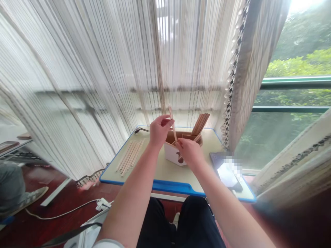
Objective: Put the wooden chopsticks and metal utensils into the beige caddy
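My left hand (159, 130) is closed in a pinch round the upper part of a pale wooden chopstick (171, 115) that stands nearly upright. My right hand (189, 151) is closed on the same chopstick's lower end, just above a white holder box (173, 154) with a brown inside. Several darker chopsticks (201, 124) lean out of the box at its far right. A row of several pale chopsticks (130, 155) lies flat on the table to the left of the box.
The small beige table (160, 172) has a blue rim and stands against sheer curtains. A dark phone (226, 170) lies at its right edge. A white power strip with cable (102, 204) lies on the red floor. Another person's leg and shoe (18, 193) show at far left.
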### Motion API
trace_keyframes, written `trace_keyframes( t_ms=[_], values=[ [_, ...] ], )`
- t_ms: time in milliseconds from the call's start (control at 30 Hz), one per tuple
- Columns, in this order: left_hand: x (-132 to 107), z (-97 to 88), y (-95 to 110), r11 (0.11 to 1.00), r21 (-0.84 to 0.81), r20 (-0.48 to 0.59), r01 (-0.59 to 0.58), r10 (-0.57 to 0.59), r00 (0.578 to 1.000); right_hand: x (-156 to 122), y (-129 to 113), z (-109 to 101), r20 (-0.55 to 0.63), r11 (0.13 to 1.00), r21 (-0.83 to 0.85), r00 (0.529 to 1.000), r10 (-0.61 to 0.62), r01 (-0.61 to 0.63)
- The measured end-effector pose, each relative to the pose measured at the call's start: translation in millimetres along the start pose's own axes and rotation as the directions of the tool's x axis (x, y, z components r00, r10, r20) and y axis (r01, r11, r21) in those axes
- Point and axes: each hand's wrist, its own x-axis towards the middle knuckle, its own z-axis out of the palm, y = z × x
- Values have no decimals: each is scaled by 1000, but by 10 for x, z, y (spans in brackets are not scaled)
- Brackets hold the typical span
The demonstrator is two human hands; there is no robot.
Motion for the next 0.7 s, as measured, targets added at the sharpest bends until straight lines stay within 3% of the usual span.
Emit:
trace_keyframes(
  t_ms=[367, 500, 700],
  values=[
    [10, -130, 18, 998, 64, 38, 12, -15, 999, 165, -131, -28, 220, 985, -171, 973, 70, -32],
    [27, -122, 43, 991, 130, 110, 19, -33, 993, 138, -101, 17, 194, 985, -170, 980, 51, -18],
    [58, -128, 36, 988, 156, 100, 7, -22, 995, 187, -63, -17, 157, 994, -109, 987, 21, -3]
  ],
)
